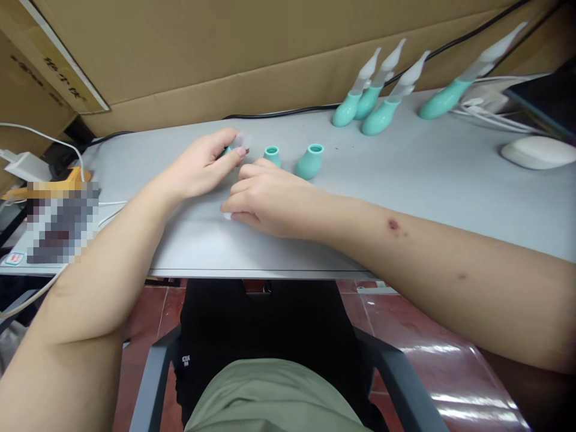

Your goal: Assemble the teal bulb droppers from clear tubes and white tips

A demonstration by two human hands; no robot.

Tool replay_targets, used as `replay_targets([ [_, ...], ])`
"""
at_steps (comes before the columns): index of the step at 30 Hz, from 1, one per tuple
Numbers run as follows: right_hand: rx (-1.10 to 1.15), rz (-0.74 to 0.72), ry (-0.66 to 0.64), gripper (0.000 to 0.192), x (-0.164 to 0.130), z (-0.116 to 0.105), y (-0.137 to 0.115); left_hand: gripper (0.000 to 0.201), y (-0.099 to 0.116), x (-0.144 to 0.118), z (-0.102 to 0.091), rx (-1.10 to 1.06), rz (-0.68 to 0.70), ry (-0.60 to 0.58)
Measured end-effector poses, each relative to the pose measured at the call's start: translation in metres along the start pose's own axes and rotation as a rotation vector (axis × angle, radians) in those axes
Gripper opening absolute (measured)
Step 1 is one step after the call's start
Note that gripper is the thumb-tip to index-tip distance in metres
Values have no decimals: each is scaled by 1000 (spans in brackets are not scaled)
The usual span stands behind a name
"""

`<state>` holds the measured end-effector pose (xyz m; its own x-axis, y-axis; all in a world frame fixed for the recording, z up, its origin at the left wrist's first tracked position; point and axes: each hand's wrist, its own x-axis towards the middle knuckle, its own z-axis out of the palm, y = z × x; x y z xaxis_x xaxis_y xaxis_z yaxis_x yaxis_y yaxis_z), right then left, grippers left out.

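My left hand (pixel 204 165) rests on the grey table (pixel 405 180) and pinches a small teal bulb with a translucent tip (pixel 238 143) between thumb and fingers; most of it is hidden. My right hand (pixel 265 201) lies curled on the table beside it, fingers closed over something small and white at its fingertips (pixel 227 215); what that is I cannot tell. Just beyond my right hand stand two open teal bulbs (pixel 272 155) (pixel 310 161) without tips.
Several finished teal bulbs with long translucent tips (pixel 382 90) lean at the back right against a cardboard wall (pixel 225 54). A white mouse (pixel 537 152) lies far right. A white charger (pixel 27 166) and cables sit at left. A black cable runs along the back.
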<state>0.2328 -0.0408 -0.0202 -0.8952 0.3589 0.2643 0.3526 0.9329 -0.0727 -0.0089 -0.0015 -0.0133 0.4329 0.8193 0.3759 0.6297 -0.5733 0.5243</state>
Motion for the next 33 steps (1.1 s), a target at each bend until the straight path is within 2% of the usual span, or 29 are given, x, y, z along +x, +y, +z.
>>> replay_targets([
  [2, 82, -2, 39, 37, 0, 0, 5, 29, 4, -1, -1, 19, 1, -41],
  [5, 245, 1, 145, 30, -4, -7, 16, 29, 8, -1, -3, 32, 10, -57],
  [7, 388, 51, 295, 22, -8, -17, 25, 30, 9, 0, -4, 10, 17, -72],
  [10, 669, 189, 642, 26, -12, -31, 40, 30, 8, -1, -4, -10, 30, -74],
  [12, 710, 282, 709, 26, -13, -33, 52, 26, 9, -1, -3, -1, 39, -61],
  [15, 737, 290, 799, 39, -10, -27, 66, 22, 12, -2, -2, -8, 54, -78],
  [16, 753, 294, 689, 33, -9, -24, 70, 22, 12, -2, -1, -12, 61, -87],
  [18, 760, 279, 745, 33, -7, -19, 73, 24, 14, -2, -1, -12, 65, -94],
  [22, 720, 308, 650, 25, -8, -21, 72, 23, 13, -2, -1, 6, 42, -83],
  [24, 693, 318, 642, 24, -9, -23, 71, 23, 12, -2, 0, 10, 44, -65],
  [30, 612, 314, 651, 25, -12, -29, 68, 31, 12, -3, 3, -20, 128, -4],
  [33, 587, 323, 598, 31, -15, -33, 64, 33, 11, -4, 4, 25, 171, 13],
])
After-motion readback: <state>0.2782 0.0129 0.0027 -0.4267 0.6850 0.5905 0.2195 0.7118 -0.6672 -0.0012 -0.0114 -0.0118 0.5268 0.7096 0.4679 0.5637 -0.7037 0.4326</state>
